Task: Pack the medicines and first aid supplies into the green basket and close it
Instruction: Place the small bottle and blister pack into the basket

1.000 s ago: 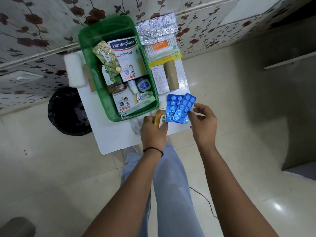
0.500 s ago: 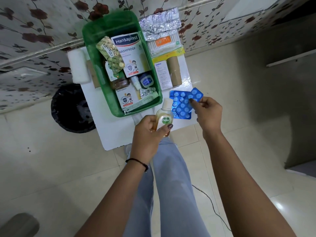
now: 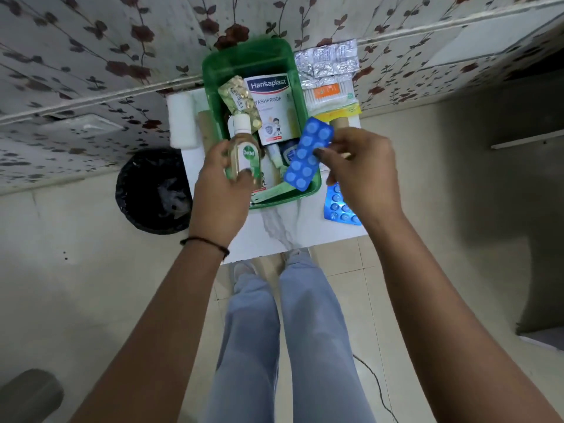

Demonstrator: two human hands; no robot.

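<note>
Green basket [image 3: 213, 74] sits open on the worktop [image 3: 305, 227], left hand [image 3: 222, 190] clamped on a Dettol bottle [image 3: 244, 151] and right hand [image 3: 363, 172] pinching a blue blister pack [image 3: 308, 157], both over it.

Blue blister strips: we count two, one blue foil tablet strip [image 3: 308, 154] pinched in our right hand [image 3: 363, 175], another blue blister strip [image 3: 340, 207] lying just below that grip.
Bottles: one clear plastic Dettol bottle with white cap [image 3: 244, 148], in our left hand [image 3: 222, 190].
Plaster boxes: one white Hansaplast carton [image 3: 270, 108], beyond both grips.
Baskets: one green plastic basket [image 3: 244, 61].
</note>
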